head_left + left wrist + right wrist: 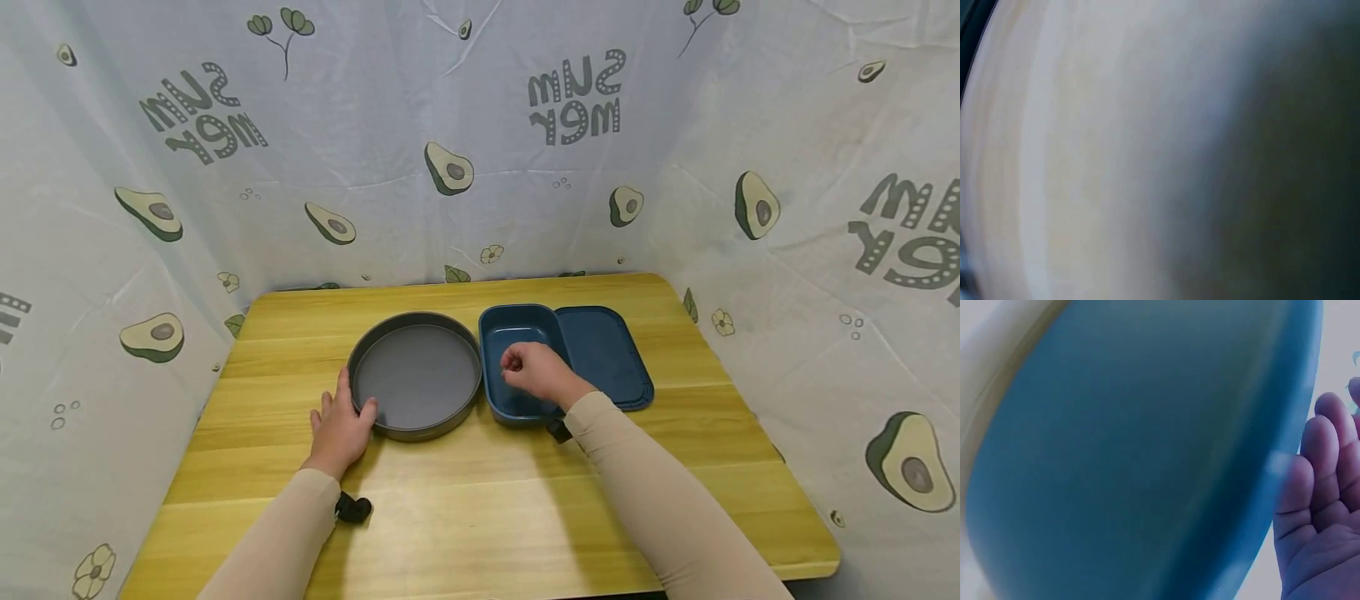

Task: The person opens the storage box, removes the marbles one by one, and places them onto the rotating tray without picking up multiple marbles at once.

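A round dark grey pan [416, 375] with a low wall lies on the wooden table. My left hand [341, 433] holds its left rim, the thumb reaching over the edge and the fingers spread along the outside. Directly right of the pan stands a deep blue rectangular container [517, 321], also large in the right wrist view. Above its inside is my right hand [540, 371], fingers curled and thumb close to the index finger. I cannot tell whether anything tiny sits between those fingertips. The left wrist view is a blur without the hand or pan.
A flat blue lid [603, 350] lies against the container's right side. The wooden tabletop [465, 517] extends toward me, with a white avocado-print curtain [390, 150] hanging behind and on both sides. A black wrist camera [352, 508] sits on the left sleeve.
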`<state>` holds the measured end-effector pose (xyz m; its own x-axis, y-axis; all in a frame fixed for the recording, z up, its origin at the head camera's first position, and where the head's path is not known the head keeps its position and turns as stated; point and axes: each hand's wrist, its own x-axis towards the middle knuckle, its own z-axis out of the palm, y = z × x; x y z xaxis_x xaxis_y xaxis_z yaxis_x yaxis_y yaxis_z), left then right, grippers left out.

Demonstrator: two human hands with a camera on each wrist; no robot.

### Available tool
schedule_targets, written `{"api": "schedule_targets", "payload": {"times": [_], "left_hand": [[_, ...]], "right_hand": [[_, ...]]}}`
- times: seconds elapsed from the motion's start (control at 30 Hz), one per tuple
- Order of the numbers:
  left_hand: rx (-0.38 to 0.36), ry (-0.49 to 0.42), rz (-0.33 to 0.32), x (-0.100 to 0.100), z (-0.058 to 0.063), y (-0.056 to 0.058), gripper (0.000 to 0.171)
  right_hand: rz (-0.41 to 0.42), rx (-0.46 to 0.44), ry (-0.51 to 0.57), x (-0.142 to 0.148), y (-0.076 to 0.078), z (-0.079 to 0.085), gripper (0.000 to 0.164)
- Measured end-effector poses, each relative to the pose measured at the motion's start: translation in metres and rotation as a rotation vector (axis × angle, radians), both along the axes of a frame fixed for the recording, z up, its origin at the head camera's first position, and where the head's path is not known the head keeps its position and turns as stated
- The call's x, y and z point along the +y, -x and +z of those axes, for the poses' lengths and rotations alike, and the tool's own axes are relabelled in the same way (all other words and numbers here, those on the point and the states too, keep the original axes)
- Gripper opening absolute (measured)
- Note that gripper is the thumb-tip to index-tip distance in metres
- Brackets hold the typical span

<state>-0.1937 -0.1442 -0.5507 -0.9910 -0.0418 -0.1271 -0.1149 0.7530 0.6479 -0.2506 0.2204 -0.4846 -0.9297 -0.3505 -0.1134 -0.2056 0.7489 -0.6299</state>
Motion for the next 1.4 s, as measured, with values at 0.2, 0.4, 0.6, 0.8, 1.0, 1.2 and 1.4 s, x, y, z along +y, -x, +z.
{"api": "schedule_targets", "payload": {"times": [0.2,0.4,0.6,0.8,1.0,1.2,1.4], "left_hand": [[-0.007,0.000,-0.004,0.000,0.003,-0.001,0.084],[-0.001,0.000,-0.003,-0.001,0.002,0.000,0.084],[-0.002,-0.003,-0.001,0.000,0.001,0.001,0.086],[0.000,-0.007,-0.001,-0.002,0.000,0.002,0.085],[0.002,-0.006,-0.001,-0.002,0.000,0.003,0.085],[-0.001,-0.006,-0.001,-0.003,-0.001,0.003,0.085],[0.006,-0.008,-0.002,-0.003,-0.001,0.003,0.085]], "right_hand": [[-0.032,0.030,0.098,-0.009,0.000,0.007,0.010],[-0.044,0.053,0.149,-0.019,0.000,0.012,0.013],[-0.044,0.048,0.164,-0.029,-0.001,0.018,0.017],[-0.035,0.046,0.161,-0.040,0.001,0.019,0.019],[-0.017,0.045,0.168,-0.049,0.001,0.021,0.019],[0.009,0.048,0.177,-0.059,0.002,0.023,0.021],[0.018,0.051,0.163,-0.069,0.002,0.022,0.018]]}}
